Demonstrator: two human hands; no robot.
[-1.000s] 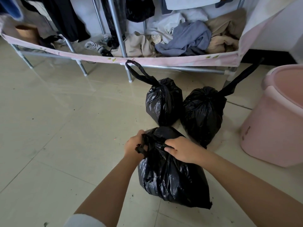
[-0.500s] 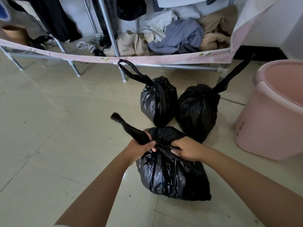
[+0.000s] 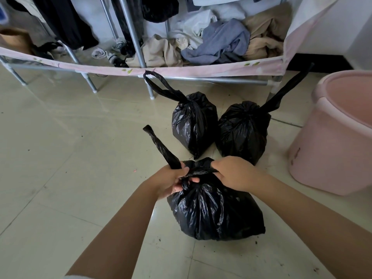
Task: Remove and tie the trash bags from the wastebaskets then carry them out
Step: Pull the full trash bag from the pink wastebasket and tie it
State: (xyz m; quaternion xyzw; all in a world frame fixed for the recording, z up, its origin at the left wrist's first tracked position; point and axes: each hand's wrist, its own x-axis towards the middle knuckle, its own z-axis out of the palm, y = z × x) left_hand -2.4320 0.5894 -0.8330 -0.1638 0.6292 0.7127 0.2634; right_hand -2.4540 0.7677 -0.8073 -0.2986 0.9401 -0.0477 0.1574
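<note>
Pale tiled floor (image 3: 60, 158) with some dark crumbs scattered around. At the back there's a metal-framed wardrobe rack (image 3: 132, 33) with a pink fabric edge, dark clothes (image 3: 66, 23) hanging on the left and a messy pile of beige, white and grey-blue laundry (image 3: 217, 45) dumped inside.

Light is glinting off the crinkled glossy plastic of the black trash bag (image 3: 213, 210), the smooth polished floor tiles (image 3: 60, 158), and the matt pink plastic bucket (image 3: 330, 150).
</note>
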